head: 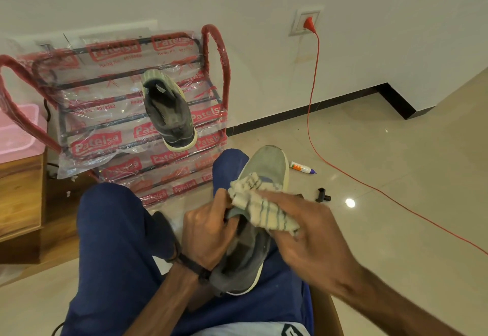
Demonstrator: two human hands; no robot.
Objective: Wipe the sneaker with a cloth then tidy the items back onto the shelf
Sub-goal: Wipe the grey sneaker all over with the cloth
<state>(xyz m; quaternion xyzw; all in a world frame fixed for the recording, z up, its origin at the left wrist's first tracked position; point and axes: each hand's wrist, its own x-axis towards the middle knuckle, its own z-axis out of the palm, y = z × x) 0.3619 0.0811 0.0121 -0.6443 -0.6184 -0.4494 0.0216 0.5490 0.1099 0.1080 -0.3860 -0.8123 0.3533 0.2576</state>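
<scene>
A grey sneaker with a pale sole lies on my right thigh, toe pointing away. My left hand grips it at the collar, fingers curled into the opening. My right hand holds a cream cloth with dark stripes pressed against the sneaker's upper near the laces. The matching sneaker stands on the plastic-wrapped red and black shoe rack straight ahead.
A glue bottle and a small black part lie on the tiled floor to the right. A red cord runs from a wall socket across the floor. A wooden unit with a pink tub stands left.
</scene>
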